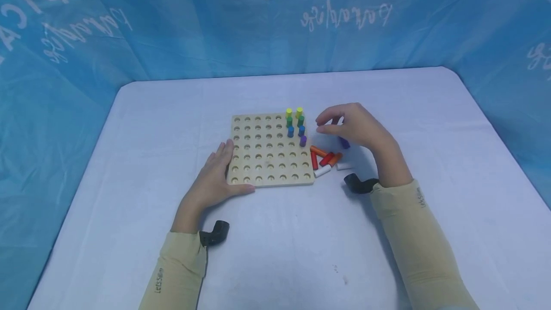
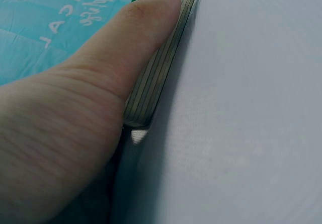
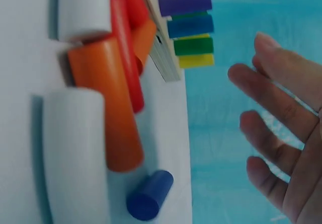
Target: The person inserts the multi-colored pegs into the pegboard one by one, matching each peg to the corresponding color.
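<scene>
The left hand (image 1: 214,176) presses against the wooden pegboard (image 1: 263,151), thumb straight along the near edge and fingers at the left side. The right hand (image 1: 357,126) holds nothing, its fingers loosely bent beyond the board's right edge. At the board's far right, paired yellow pegs (image 1: 289,112), green pegs (image 1: 289,122) and blue pegs (image 1: 291,132) stand upright, with one purple peg (image 1: 303,141) nearer. Beside the board lie loose red pegs (image 1: 314,160), orange pegs (image 1: 318,151) and white pegs (image 1: 323,171); another purple peg (image 1: 345,143) lies beneath the right hand. A white cloth covers the surface (image 1: 275,252).
</scene>
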